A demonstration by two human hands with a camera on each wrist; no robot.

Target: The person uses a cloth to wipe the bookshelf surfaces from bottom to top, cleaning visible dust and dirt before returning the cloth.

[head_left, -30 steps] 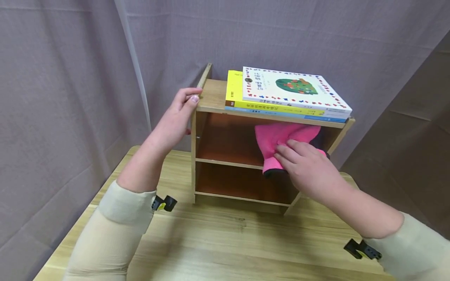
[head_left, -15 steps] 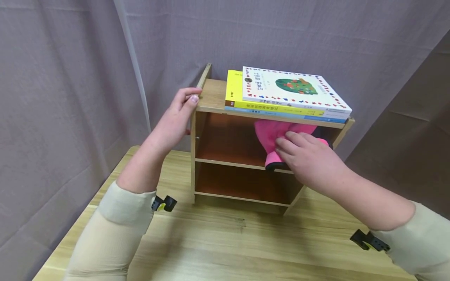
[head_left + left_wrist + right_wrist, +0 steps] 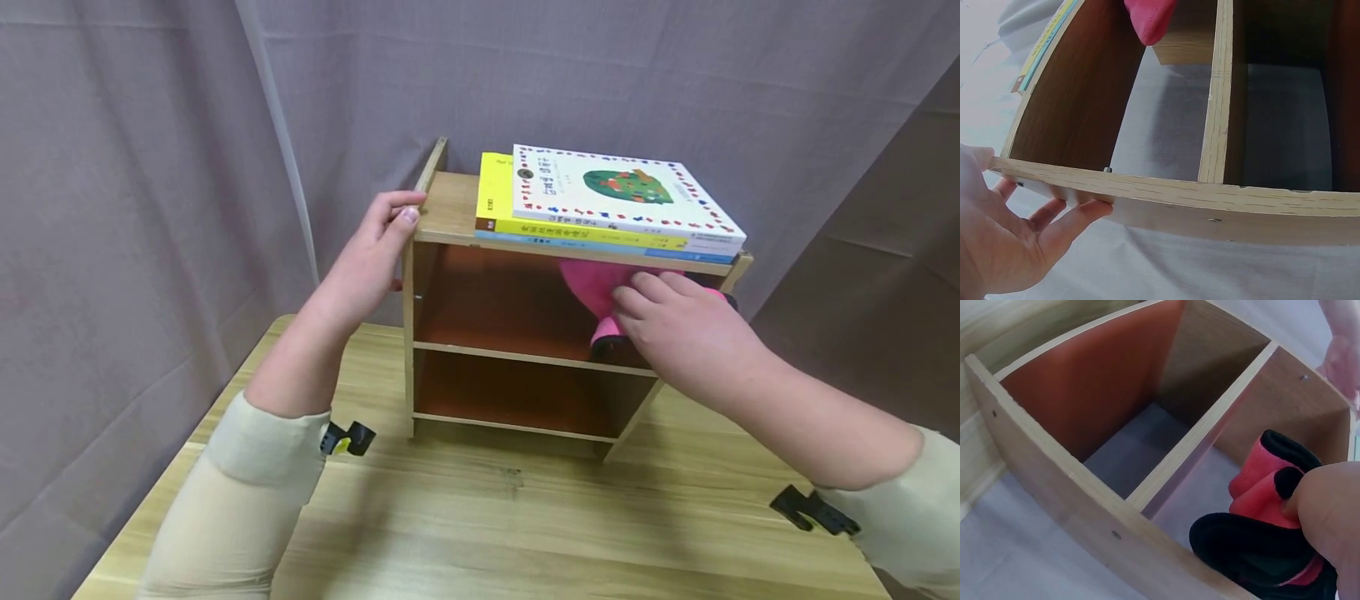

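In the middle of the head view, the right hand (image 3: 682, 321) has its grip clamped on a bright pink, black-edged piece of soft fabric (image 3: 588, 287), which lies at the right of the upper compartment of a small pale-wood shelf unit (image 3: 450, 200). The left hand (image 3: 375, 250), left of centre, holds the unit's upper side corner, its grip closed about the side panel. The left wrist view adds what the head view hides: fingers against the panel's outer face, a small metal peg (image 3: 1107, 169) inside, and a rounded pink end of the fabric at the top centre. The right wrist view alone shows the fabric's folds and thick black edges at lower right; both wrist views show grey cloth through the back of the compartments. Only the head view shows the stack's covers: a white picture book (image 3: 626, 187) with a green motif over a yellow book (image 3: 493, 193), and a light-blue book (image 3: 566, 242) beneath. The unit stands on a light, wood-grained desk (image 3: 465, 517) that fills the lower frame. Grey-mauve curtain (image 3: 487, 83) spans the top and left, with a darker brown cloth (image 3: 862, 300) at right.
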